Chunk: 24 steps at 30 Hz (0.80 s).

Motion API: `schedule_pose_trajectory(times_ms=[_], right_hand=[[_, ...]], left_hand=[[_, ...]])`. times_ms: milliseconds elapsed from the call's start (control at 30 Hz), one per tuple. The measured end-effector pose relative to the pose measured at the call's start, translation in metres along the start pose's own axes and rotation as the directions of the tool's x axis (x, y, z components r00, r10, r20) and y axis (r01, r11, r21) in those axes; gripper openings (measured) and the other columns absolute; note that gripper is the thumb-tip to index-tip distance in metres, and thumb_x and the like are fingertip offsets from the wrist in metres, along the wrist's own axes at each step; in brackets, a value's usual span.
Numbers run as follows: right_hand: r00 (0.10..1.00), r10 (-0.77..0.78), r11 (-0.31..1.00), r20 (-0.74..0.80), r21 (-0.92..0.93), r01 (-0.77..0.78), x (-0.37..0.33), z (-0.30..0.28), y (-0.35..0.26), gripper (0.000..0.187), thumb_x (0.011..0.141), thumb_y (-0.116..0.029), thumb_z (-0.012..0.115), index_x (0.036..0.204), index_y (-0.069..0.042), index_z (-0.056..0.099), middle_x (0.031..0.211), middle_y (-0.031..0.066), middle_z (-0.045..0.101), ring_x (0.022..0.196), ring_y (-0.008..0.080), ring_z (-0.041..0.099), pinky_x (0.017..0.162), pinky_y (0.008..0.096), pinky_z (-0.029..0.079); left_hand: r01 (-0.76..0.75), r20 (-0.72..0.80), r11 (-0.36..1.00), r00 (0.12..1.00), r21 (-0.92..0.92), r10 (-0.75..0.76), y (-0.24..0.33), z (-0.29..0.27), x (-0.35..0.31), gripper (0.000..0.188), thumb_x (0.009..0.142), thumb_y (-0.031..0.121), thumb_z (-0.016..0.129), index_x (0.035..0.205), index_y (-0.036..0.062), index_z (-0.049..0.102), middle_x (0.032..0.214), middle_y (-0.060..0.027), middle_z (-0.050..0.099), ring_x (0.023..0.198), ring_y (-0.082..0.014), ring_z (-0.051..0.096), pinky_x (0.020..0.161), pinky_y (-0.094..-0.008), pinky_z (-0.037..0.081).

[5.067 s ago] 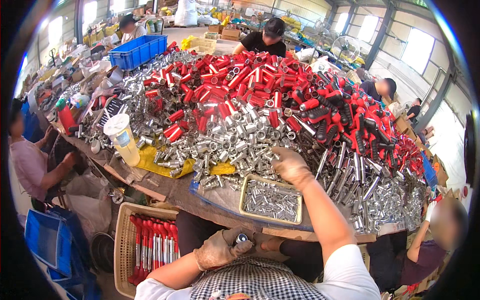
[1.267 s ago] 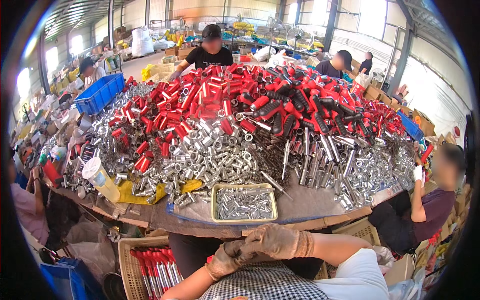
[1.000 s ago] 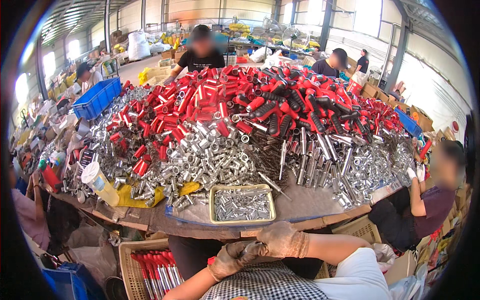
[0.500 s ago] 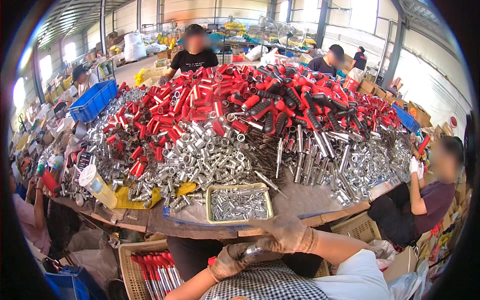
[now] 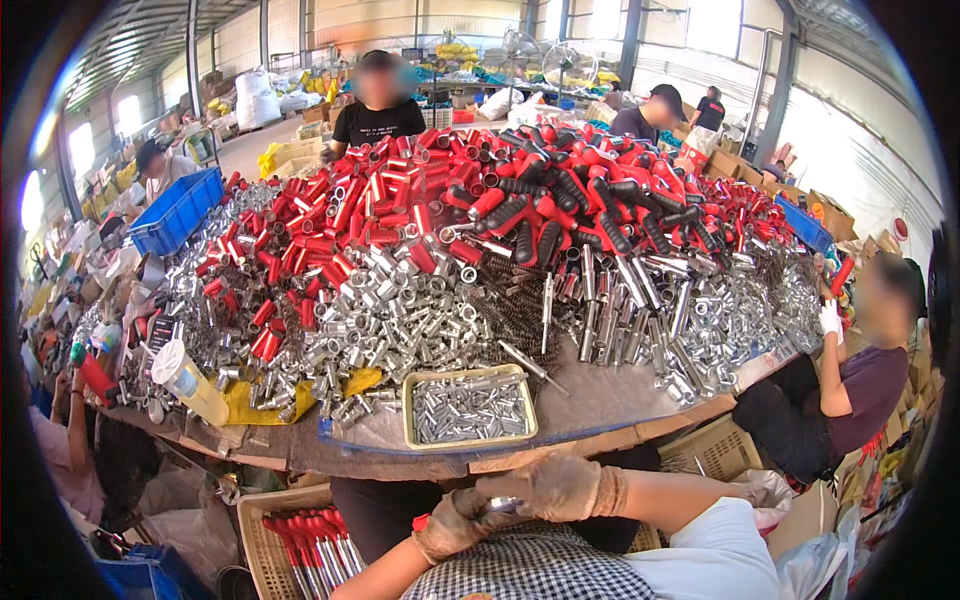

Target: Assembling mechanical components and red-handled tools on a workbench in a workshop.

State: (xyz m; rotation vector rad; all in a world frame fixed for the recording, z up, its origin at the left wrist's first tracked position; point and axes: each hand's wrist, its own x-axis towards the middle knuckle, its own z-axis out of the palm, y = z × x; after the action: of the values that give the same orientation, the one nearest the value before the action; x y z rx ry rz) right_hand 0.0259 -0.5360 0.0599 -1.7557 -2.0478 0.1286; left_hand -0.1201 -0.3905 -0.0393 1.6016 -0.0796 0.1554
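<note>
Low in the view, just in front of my body, my left hand in a soiled glove is closed around a red-handled metal tool. A bit of red shows at its wrist side, and the silver part points to the right. My right hand, also gloved, bends its fingers over the silver end, which hides most of it. Beyond both hands, a cream tray filled with small metal pins stands at the table's near edge.
Heaped on the table are silver sleeves, dark springs, red tubes and red-black grips. A lidded plastic cup stands left on a yellow cloth. A basket beside me holds red-handled tools. Co-workers sit around the table.
My right hand's outstretched fingers have come down and curled over the tool's silver end. My left hand keeps its hold in nearly the same place. The whole view has shifted slightly.
</note>
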Motion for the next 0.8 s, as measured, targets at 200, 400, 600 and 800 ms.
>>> schedule_pose_trajectory(times_ms=[200, 400, 600, 800], right_hand=[[0.971, 0.223, 0.968, 0.083, 0.096, -0.23, 0.0, -0.014, 0.0, 0.051, 0.088, -0.039, 0.059, 0.133, -0.016, 0.052, 0.11, 0.0147, 0.066, 0.093, 0.0329, 0.066, 0.075, 0.0407, 0.054], [0.951, 0.069, 0.995, 0.301, -0.091, -0.044, -0.004, 0.002, 0.003, 0.053, 0.087, -0.044, 0.059, 0.132, -0.017, 0.051, 0.093, 0.0146, 0.067, 0.083, 0.0334, 0.067, 0.069, 0.0436, 0.054], [0.948, 0.144, 0.99, 0.282, -0.036, -0.14, -0.007, 0.008, -0.001, 0.046, 0.085, -0.042, 0.061, 0.125, -0.02, 0.057, 0.087, 0.0113, 0.067, 0.073, 0.0331, 0.066, 0.063, 0.0442, 0.052], [0.979, -0.165, 0.935, -0.122, 0.298, 0.195, 0.007, 0.035, 0.016, 0.04, 0.078, -0.038, 0.07, 0.102, -0.006, 0.066, 0.117, 0.0191, 0.061, 0.107, 0.0341, 0.059, 0.086, 0.0437, 0.048]], left_hand=[[0.011, 0.043, 0.998, 0.999, -0.055, -0.009, -0.014, 0.001, -0.003, 0.038, 0.088, 0.018, 0.07, 0.121, 0.0022, 0.059, 0.106, -0.008, 0.069, 0.095, -0.0127, 0.065, 0.085, -0.0285, 0.051], [-0.01, 0.061, 0.999, 0.998, -0.031, 0.012, 0.0, 0.001, -0.002, 0.034, 0.09, 0.017, 0.068, 0.12, 0.0019, 0.06, 0.106, -0.007, 0.068, 0.093, -0.0107, 0.062, 0.084, -0.0281, 0.05], [0.032, 0.099, 0.994, 0.995, -0.109, -0.021, 0.001, 0.005, -0.004, 0.035, 0.089, 0.013, 0.068, 0.12, 0.0003, 0.059, 0.105, -0.0074, 0.068, 0.093, -0.0123, 0.062, 0.086, -0.0279, 0.049], [-0.116, 0.079, 0.993, 0.99, -0.028, 0.118, -0.023, 0.01, -0.001, 0.044, 0.079, 0.019, 0.076, 0.116, 0.0026, 0.06, 0.12, -0.0131, 0.056, 0.121, -0.0254, 0.051, 0.099, -0.0395, 0.042]])
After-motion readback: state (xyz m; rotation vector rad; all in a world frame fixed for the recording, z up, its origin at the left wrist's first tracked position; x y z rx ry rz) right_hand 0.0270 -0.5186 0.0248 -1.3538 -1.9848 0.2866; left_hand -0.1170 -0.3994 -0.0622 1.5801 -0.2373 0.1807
